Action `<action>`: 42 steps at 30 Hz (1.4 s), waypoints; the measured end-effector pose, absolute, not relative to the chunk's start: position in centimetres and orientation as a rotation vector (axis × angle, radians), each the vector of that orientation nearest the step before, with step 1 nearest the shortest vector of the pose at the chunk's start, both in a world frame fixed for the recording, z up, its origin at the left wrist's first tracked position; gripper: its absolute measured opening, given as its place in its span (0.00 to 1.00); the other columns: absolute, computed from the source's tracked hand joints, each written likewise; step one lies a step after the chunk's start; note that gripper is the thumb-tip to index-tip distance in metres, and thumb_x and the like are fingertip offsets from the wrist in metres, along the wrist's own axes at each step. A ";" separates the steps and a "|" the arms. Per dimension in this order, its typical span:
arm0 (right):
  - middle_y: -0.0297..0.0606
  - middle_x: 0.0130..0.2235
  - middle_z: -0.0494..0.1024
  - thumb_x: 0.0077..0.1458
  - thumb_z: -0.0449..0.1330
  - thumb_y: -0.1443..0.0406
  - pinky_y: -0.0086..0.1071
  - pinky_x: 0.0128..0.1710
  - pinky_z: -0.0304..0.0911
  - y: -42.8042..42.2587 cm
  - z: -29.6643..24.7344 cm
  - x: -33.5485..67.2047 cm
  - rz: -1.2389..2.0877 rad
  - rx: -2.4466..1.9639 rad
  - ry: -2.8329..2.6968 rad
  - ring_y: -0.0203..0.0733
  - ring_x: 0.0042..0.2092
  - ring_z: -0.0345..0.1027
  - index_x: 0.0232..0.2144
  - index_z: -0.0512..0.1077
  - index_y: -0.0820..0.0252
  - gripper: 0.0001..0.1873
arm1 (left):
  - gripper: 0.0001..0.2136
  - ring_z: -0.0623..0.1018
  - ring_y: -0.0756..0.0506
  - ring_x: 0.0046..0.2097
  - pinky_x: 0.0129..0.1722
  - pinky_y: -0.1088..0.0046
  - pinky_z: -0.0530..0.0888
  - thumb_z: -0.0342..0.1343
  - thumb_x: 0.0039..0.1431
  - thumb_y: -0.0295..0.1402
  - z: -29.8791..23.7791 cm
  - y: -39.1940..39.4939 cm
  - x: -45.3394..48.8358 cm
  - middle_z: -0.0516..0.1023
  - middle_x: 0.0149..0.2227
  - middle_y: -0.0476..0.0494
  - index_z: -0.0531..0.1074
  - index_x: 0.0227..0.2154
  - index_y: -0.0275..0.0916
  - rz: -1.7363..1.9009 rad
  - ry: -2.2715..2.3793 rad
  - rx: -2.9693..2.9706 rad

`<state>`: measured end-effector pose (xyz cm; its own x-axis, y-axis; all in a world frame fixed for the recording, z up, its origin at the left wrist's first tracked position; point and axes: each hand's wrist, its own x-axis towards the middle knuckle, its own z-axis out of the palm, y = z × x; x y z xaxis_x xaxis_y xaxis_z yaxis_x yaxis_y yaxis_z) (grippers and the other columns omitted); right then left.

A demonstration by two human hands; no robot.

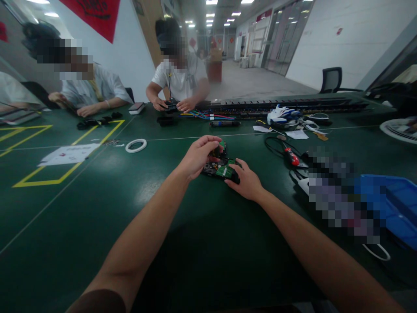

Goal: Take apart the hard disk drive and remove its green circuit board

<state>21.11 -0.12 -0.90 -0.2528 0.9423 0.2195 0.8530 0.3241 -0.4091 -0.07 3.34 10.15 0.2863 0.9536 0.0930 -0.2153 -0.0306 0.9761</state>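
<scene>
On the green table in front of me lies a black-cased device with a green circuit board (224, 171) facing up. My right hand (246, 179) grips its right end, thumb at the near edge and fingers across the far side. Above its left part, my left hand (202, 155) is closed, thumb and fingers pinched on a small green circuit board (223, 148) that stands tilted up. Whether this small board is joined to the device below, I cannot tell. The left fingers hide part of both boards.
Across the table (156, 226), two people handle dark parts. A white ring (136, 145) and printed paper (70, 154) lie left. Rightward are a red-handled screwdriver (291, 156), gloves (282, 114), cables and a blue tray (391, 204). A black cylindrical tool (224, 124) lies beyond my hands.
</scene>
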 end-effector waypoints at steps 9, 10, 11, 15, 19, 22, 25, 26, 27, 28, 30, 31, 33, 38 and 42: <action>0.50 0.72 0.53 0.60 0.63 0.48 0.55 0.57 0.68 -0.1 -1.0 21.1 0.288 -1.575 -2.166 0.62 0.60 0.69 0.65 0.65 0.53 0.35 | 0.03 0.79 0.44 0.44 0.37 0.69 0.78 0.56 0.62 0.30 10.3 3.1 0.0 0.79 0.41 0.40 0.73 0.35 0.37 1.115 0.763 1.161; 0.50 0.72 0.53 0.60 0.63 0.48 0.55 0.57 0.68 -0.1 -1.0 21.1 0.290 -1.573 -2.165 0.61 0.59 0.69 0.65 0.65 0.53 0.35 | 0.03 0.79 0.44 0.44 0.38 0.69 0.79 0.56 0.62 0.29 10.4 3.1 0.1 0.79 0.42 0.40 0.74 0.34 0.37 1.113 0.755 1.171; 0.50 0.72 0.52 0.60 0.63 0.48 0.55 0.57 0.68 -0.1 -1.0 21.1 0.293 -1.572 -2.164 0.61 0.59 0.70 0.65 0.65 0.53 0.35 | 0.04 0.78 0.44 0.44 0.39 0.68 0.79 0.56 0.62 0.29 10.4 3.1 0.1 0.78 0.41 0.39 0.75 0.34 0.36 1.112 0.745 1.181; 0.50 0.72 0.53 0.60 0.63 0.48 0.56 0.57 0.68 -0.1 -0.9 21.1 0.297 -1.582 -2.163 0.62 0.59 0.70 0.65 0.65 0.52 0.35 | 0.06 0.77 0.44 0.43 0.40 0.66 0.80 0.56 0.62 0.30 10.4 3.1 0.1 0.76 0.39 0.39 0.77 0.32 0.36 1.117 0.738 1.198; 0.50 0.72 0.53 0.60 0.63 0.47 0.56 0.56 0.68 -0.1 -1.0 21.1 0.286 -1.580 -2.166 0.63 0.60 0.68 0.65 0.65 0.52 0.35 | 0.07 0.77 0.44 0.42 0.40 0.66 0.80 0.56 0.63 0.31 10.1 3.3 0.1 0.76 0.38 0.40 0.78 0.33 0.36 1.127 0.720 1.195; 0.49 0.72 0.53 0.61 0.62 0.47 0.56 0.57 0.67 0.0 -1.1 21.1 0.276 -1.574 -2.167 0.63 0.61 0.68 0.65 0.64 0.52 0.35 | 0.07 0.77 0.44 0.42 0.39 0.67 0.80 0.56 0.64 0.32 9.9 3.4 0.1 0.76 0.38 0.39 0.78 0.34 0.35 1.144 0.717 1.195; 0.49 0.72 0.53 0.61 0.62 0.47 0.56 0.57 0.68 0.0 -1.1 21.1 0.277 -1.579 -2.169 0.62 0.60 0.68 0.65 0.65 0.51 0.35 | 0.07 0.77 0.45 0.42 0.39 0.69 0.79 0.57 0.64 0.34 9.8 3.4 0.2 0.77 0.38 0.41 0.77 0.35 0.36 1.139 0.739 1.201; 0.49 0.72 0.53 0.61 0.62 0.47 0.56 0.56 0.68 0.0 -1.1 21.1 0.281 -1.578 -2.171 0.62 0.60 0.69 0.65 0.65 0.51 0.35 | 0.07 0.77 0.46 0.42 0.38 0.70 0.78 0.58 0.64 0.35 9.8 3.4 0.2 0.77 0.38 0.41 0.77 0.35 0.37 1.132 0.748 1.209; 0.49 0.72 0.53 0.61 0.62 0.47 0.56 0.56 0.68 0.0 -1.1 21.1 0.285 -1.577 -2.172 0.62 0.60 0.68 0.65 0.65 0.51 0.35 | 0.07 0.77 0.46 0.42 0.38 0.70 0.78 0.59 0.64 0.35 9.8 3.4 0.3 0.77 0.38 0.42 0.77 0.35 0.37 1.124 0.754 1.218; 0.49 0.72 0.53 0.61 0.62 0.47 0.56 0.56 0.68 -0.1 -1.0 21.1 0.288 -1.575 -2.173 0.63 0.61 0.68 0.65 0.65 0.52 0.35 | 0.06 0.78 0.46 0.42 0.38 0.71 0.78 0.59 0.63 0.35 9.8 3.4 0.3 0.77 0.38 0.42 0.76 0.36 0.37 1.118 0.759 1.226; 0.49 0.73 0.52 0.61 0.62 0.47 0.56 0.57 0.68 -0.1 -0.9 21.1 0.291 -1.576 -2.172 0.63 0.61 0.68 0.65 0.64 0.52 0.35 | 0.05 0.78 0.45 0.43 0.37 0.71 0.78 0.59 0.64 0.34 9.8 3.4 0.3 0.77 0.38 0.42 0.74 0.37 0.38 1.114 0.769 1.232; 0.49 0.73 0.52 0.61 0.62 0.47 0.56 0.57 0.68 -0.2 -0.8 21.1 0.294 -1.578 -2.172 0.64 0.61 0.67 0.65 0.64 0.52 0.35 | 0.05 0.79 0.45 0.43 0.37 0.71 0.77 0.59 0.64 0.34 9.8 3.3 0.4 0.78 0.37 0.42 0.73 0.38 0.38 1.118 0.776 1.229; 0.50 0.73 0.52 0.61 0.62 0.47 0.57 0.56 0.68 -0.2 -0.8 21.1 0.299 -1.581 -2.172 0.64 0.61 0.68 0.65 0.64 0.52 0.35 | 0.05 0.79 0.45 0.43 0.36 0.70 0.77 0.59 0.64 0.34 9.9 3.3 0.3 0.78 0.37 0.42 0.71 0.38 0.38 1.132 0.794 1.222; 0.51 0.72 0.54 0.61 0.63 0.48 0.56 0.57 0.67 0.0 -1.1 21.1 0.271 -1.547 -2.177 0.64 0.61 0.67 0.64 0.65 0.54 0.34 | 0.06 0.79 0.44 0.44 0.34 0.72 0.76 0.60 0.62 0.35 10.0 3.2 0.2 0.79 0.39 0.41 0.70 0.37 0.38 1.103 0.786 1.243; 0.52 0.72 0.53 0.61 0.62 0.47 0.56 0.57 0.68 0.1 -1.3 21.1 0.252 -1.542 -2.178 0.64 0.61 0.67 0.64 0.65 0.55 0.34 | 0.06 0.77 0.44 0.46 0.33 0.73 0.75 0.60 0.62 0.36 10.0 3.2 0.2 0.78 0.42 0.42 0.75 0.35 0.38 1.089 0.773 1.310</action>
